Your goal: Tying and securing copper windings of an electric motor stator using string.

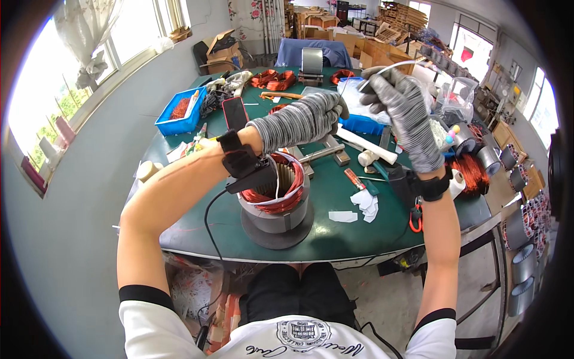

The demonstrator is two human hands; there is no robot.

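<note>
Both my hands wear grey striped gloves and are raised above the table. My left hand [314, 119] is closed beyond the stator, its fingertips turned away; a thin dark strand seems to rise beside them, and what they hold is hidden. Higher and to the right, my right hand [400, 99] is closed on a thin white strip [394, 64], which curves across its fingers to the right. Nearer to me, a grey motor stator [278, 218] with red copper windings stands upright on a round dark base. White tape edges its coils, and my left wrist partly covers it.
On the green table [239, 239] lie paper pieces [343, 216], red-handled scissors [416, 219], a white tube [373, 145] and a phone [235, 113]. A blue bin [181, 113] with copper wire stands left; copper coils [273, 79] lie at the back, more wire [470, 175] at right.
</note>
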